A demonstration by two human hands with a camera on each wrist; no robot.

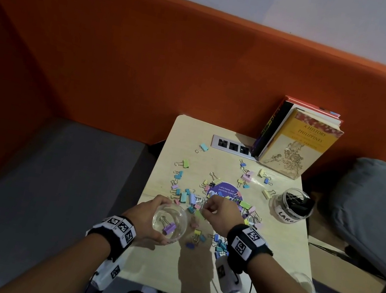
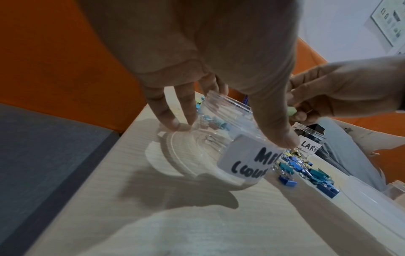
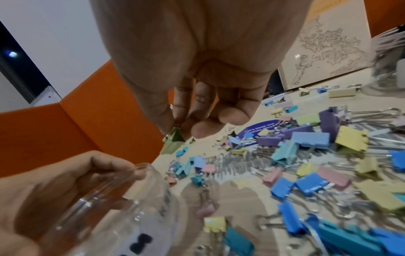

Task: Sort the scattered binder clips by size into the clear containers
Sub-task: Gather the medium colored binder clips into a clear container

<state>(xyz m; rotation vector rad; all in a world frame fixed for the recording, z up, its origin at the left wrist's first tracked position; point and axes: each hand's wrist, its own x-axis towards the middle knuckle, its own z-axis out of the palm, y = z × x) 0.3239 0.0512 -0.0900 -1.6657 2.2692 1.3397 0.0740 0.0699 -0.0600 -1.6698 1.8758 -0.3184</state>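
My left hand [image 1: 164,221] grips a clear jar [image 1: 181,217] tilted above the table's near left part; a purple clip [image 1: 169,228] lies inside. The left wrist view shows that jar [image 2: 197,143] with a handwritten white label [image 2: 247,159], my left hand [image 2: 230,131] wrapped round it. My right hand [image 1: 204,208] pinches a green clip [image 1: 198,214] just right of the jar's mouth. In the right wrist view my right hand [image 3: 179,131] holds the green clip [image 3: 174,140] above the jar's rim [image 3: 131,175]. Several pastel clips [image 1: 221,245] lie scattered over the table [image 1: 189,133].
A jar labelled LARGE [image 1: 290,208] with black clips stands at the table's right edge. Another clear container [image 1: 302,282] sits at the near right corner. Books [image 1: 298,138] lean on the orange wall beside a power outlet strip [image 1: 232,146]. A purple round sticker [image 1: 226,191] marks the centre.
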